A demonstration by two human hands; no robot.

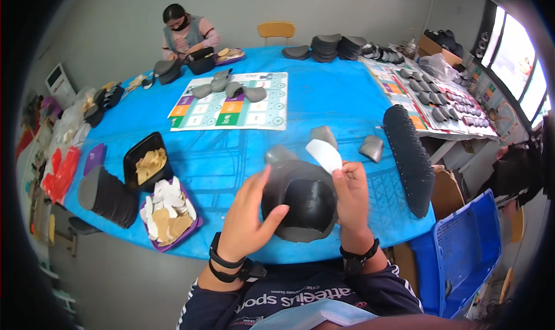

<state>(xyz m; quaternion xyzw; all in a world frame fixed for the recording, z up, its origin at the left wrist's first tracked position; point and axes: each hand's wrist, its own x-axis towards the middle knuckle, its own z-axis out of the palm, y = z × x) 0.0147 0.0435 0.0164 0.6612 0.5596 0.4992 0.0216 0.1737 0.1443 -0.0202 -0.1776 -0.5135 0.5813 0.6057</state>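
Stretching across the room, a blue-covered table [335, 90]. At its far edge, toward the left corner, another person [189, 38], head bowed. Just off the near right corner, a blue crate [469, 237]. Along the right edge, a long row of black pads [407, 159]; by the left edge, a stack of dark pads [107, 197], finished or waiting, impossible to tell. In from the near left corner, a black tub [155, 183] of tan pieces and, closer to the near edge, a purple tray [199, 221] heaped with white and tan pieces, by all appearances plenty left. At the middle of the near edge, a dark cap [300, 208], already curved, flanked by the left hand [245, 220]: thumb apart and over the cap's side, fingers extended, slightly blurred, firmness of hold unclear. Just beyond, loose grey shells [371, 148]. Pinched by one end between thumb and forefinger of the right hand [352, 197], a white piece [324, 155], raised at the cap's far right side, not yet laid flat against it; seemingly midway through this one.
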